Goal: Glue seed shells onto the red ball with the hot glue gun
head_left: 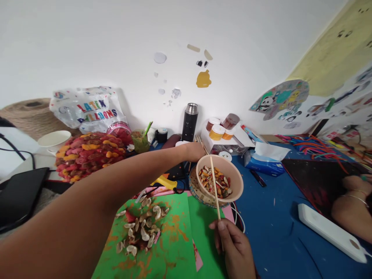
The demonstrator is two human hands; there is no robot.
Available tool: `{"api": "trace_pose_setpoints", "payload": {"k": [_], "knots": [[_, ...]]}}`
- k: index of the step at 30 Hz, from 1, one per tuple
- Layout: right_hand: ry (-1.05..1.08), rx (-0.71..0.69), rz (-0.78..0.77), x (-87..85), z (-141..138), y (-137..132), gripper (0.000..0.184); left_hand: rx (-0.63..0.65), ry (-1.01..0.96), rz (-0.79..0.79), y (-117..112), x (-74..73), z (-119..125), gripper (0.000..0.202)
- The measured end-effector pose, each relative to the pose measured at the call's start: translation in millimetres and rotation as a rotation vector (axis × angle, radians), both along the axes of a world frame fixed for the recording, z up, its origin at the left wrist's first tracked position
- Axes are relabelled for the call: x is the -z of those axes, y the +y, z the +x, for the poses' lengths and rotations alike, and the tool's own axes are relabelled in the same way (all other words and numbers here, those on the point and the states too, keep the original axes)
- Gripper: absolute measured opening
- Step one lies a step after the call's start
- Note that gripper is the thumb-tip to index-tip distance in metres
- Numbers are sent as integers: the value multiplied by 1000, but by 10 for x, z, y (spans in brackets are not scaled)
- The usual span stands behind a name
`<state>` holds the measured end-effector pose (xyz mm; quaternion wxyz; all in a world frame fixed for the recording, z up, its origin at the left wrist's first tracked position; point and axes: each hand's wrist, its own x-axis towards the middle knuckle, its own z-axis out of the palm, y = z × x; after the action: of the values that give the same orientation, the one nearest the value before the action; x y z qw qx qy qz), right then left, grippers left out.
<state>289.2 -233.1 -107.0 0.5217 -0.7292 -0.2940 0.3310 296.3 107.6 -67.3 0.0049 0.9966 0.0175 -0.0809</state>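
Note:
My right hand [234,246] grips a pale wooden chopstick [215,186] near its lower end. The stick points up and away, crossing in front of a peach plastic bowl [240,182]. Inside the bowl lie many small painted slices [213,180] in red, orange and white. A woven basket [195,190] sits under the bowl. My left arm stretches far across the desk, and my left hand [197,152] is at the back beside several thin wooden sticks [200,141]. Its fingers are hidden, so I cannot tell whether it holds one. Below the arm, pale dried slices [142,228] lie on stained green paper [174,248].
A black flask [190,122], paint jars [217,132] and a yellow glue gun [166,182] stand or lie around the bowl. To the right are a tissue pack [264,162], a white power strip [328,232] and another person's arm [353,209]. A red-orange textured object [90,155] sits left.

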Motion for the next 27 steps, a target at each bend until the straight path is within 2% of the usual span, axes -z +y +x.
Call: {"api": "trace_pose_setpoints", "payload": {"k": [4,10,16,21,27], "knots": [[-10,1,1,-13,-11,2,82,36,-60,15,23,-15,-94,24],[-26,-7,7,-13,-7,-5,81,83,-55,30,21,-42,-197,23],[-26,-3,13,-19,-11,4,80,52,-7,22,-27,-34,-242,22],[-20,-7,13,-43,-18,14,79,17,23,9,3,21,-259,22],[-3,5,16,-41,-18,10,80,5,-89,18,55,143,-256,16]]}}
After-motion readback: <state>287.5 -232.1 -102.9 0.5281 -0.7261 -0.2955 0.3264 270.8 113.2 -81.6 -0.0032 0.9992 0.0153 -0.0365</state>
